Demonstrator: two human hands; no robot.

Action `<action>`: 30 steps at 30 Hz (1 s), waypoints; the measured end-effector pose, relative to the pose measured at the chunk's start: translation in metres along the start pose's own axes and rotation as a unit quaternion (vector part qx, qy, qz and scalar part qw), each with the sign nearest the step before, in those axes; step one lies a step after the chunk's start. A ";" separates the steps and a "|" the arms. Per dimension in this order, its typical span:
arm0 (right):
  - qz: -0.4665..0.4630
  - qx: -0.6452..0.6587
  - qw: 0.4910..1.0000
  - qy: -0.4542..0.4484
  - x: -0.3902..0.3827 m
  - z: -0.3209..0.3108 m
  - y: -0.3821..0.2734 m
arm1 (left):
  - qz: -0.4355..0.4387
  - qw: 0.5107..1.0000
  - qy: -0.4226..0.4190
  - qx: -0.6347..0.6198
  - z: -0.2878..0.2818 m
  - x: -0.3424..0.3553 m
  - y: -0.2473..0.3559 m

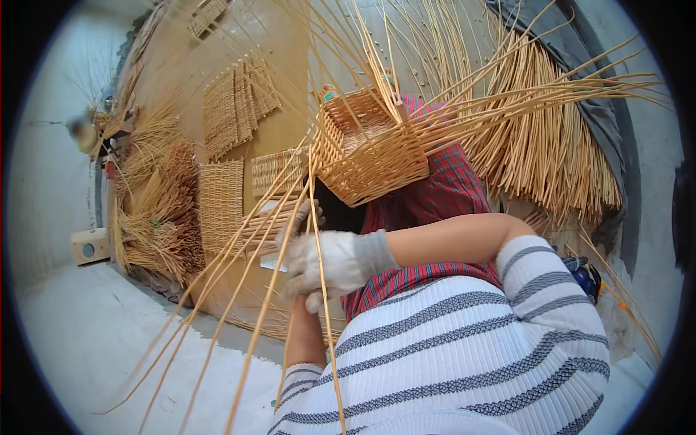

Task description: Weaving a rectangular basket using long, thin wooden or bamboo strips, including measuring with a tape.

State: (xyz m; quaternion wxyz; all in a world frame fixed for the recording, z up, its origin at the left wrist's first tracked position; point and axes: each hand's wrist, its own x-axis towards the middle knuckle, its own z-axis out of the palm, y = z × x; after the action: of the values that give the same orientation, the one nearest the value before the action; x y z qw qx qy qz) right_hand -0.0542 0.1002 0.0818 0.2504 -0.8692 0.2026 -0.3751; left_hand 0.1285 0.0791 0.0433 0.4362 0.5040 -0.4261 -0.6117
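One gloved right hand [337, 262] overlaps the left hand [294, 264] among long rods [333, 370], both grips indeterminable from here, with a tilted woven basket [377, 170] just beyond against plaid cloth [460, 187], rods crossing its mouth, inner weave exposed.

I'm counting one wicker basket [373, 163], two gloved hands [332, 262] showing, one co-worker [87, 134] blurring far left, one box [89, 247] with one round hole. Woven panels [221, 206]: at least two lying singly, others overlapping uncountably. Pale rods [540, 138] are defying count.
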 end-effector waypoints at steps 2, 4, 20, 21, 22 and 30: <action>-0.076 0.085 0.993 -0.018 0.013 0.005 -0.015 | 0.115 0.939 -0.146 0.289 0.003 0.018 0.038; -0.009 0.122 0.990 -0.071 0.011 -0.005 -0.027 | 0.281 0.903 -0.116 0.303 0.030 0.022 0.049; 0.332 0.274 0.743 0.512 -0.116 -0.109 0.071 | 0.164 0.981 0.105 -0.025 0.085 0.033 -0.045; 0.346 0.197 0.754 0.523 -0.119 -0.107 0.067 | 0.085 0.990 0.099 -0.060 0.090 0.042 -0.048; 0.358 0.194 0.745 0.528 -0.121 -0.107 0.065 | 0.143 0.988 0.022 -0.045 0.092 0.055 -0.048; 0.286 0.054 0.794 0.534 -0.115 -0.093 0.091 | 0.109 0.991 0.033 0.065 0.093 0.100 -0.059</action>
State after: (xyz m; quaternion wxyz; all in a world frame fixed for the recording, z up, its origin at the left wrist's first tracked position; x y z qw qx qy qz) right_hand -0.2121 0.0634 0.0201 0.2448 -0.4179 0.5228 -0.7015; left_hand 0.0192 0.0051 -0.0257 0.4805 0.5020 -0.5025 -0.5144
